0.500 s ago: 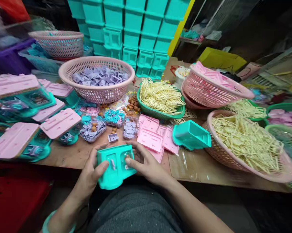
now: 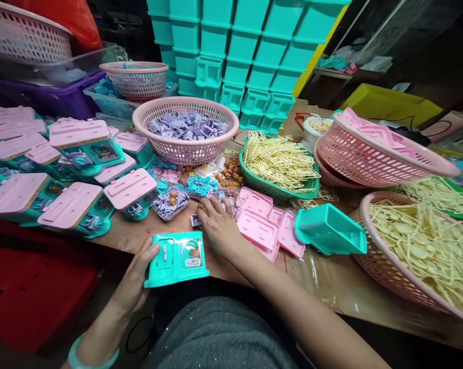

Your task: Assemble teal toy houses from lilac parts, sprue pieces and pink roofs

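L hand (image 2: pixel 139 279) clamps the left edge of a teal toy body (image 2: pixel 176 259), thumb on top, fingers hidden under it; the piece sits at the near table edge, just over the lap, tilted slightly toward the camera. It's a flat rectangular shell w/ a rim, a small white slot-like bit on its left half and a clear window on the right showing a brown/orange insert and a printed label. R hand (image 2: pixel 218 225) is off the piece, stretched fwd palm down over the table (image 2: pixel 331 287), fingers loosely spread, tips touching or just above small purple parts (image 2: pixel 196 220) beside a clear pack of purple pieces (image 2: pixel 170 202); can't tell if it's pinching anything. Just right of that hand lie pink lids (image 2: pixel 260 225), overlapping, then a second teal shell (image 2: pixel 329 230) on its side. Left of the work: finished teal units w/ pink tops (image 2: pixel 72 205), rows of them. Further back, a pink basket of purple parts (image 2: pixel 185 128), a green basket of cream frames (image 2: pixel 279 164), and at far right a pink basket of the same cream frames (image 2: pixel 419 246). Teal crates (image 2: pixel 235 41) stacked behind.
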Demonstrator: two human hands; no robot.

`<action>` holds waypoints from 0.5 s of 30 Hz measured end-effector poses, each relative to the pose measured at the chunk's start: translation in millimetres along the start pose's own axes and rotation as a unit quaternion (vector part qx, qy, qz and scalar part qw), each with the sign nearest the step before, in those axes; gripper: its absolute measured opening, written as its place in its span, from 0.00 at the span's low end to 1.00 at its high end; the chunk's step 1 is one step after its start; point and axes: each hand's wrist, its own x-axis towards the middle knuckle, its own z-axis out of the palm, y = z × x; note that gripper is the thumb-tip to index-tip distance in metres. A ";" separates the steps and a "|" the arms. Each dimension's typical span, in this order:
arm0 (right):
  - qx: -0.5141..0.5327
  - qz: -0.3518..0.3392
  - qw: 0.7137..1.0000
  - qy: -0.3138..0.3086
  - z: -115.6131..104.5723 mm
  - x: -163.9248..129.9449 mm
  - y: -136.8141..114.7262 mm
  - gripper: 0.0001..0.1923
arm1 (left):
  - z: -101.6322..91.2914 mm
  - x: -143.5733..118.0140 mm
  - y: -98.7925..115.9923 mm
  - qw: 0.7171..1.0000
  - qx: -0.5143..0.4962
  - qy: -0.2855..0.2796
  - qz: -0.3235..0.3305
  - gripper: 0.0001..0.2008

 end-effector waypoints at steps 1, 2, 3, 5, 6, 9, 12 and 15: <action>0.016 -0.012 1.000 -0.001 1.3 -1.2 0.4 0.10 | -0.9 -0.8 0.0 1.000 -0.001 0.008 -0.004 0.23; 0.038 -0.026 0.999 0.001 0.2 -4.4 1.8 0.09 | -2.2 -1.4 0.1 1.000 -0.002 0.018 -0.009 0.24; 0.067 -0.041 0.997 0.006 -3.6 -9.3 4.1 0.08 | -3.8 -1.7 0.5 1.000 -0.003 0.026 -0.013 0.25; 0.132 -0.056 0.990 0.015 -17.6 -22.2 9.5 0.09 | -7.6 -1.5 1.7 1.000 -0.002 0.028 -0.012 0.27; 0.158 -0.049 0.986 0.014 -26.2 -29.2 11.6 0.11 | -9.4 -0.8 2.5 1.000 -0.002 0.021 -0.005 0.28; 0.164 0.009 0.985 -0.054 -45.9 -47.5 11.2 0.13 | -11.7 3.2 4.9 1.000 -0.005 0.009 0.018 0.28; 0.120 0.059 0.980 -0.144 -43.2 -58.1 1.2 0.09 | -9.4 9.2 6.3 0.999 -0.018 0.019 0.029 0.27; 0.140 0.097 0.979 -0.115 -26.2 -67.1 -8.1 0.18 | -7.1 13.5 7.0 0.998 -0.032 0.025 0.044 0.26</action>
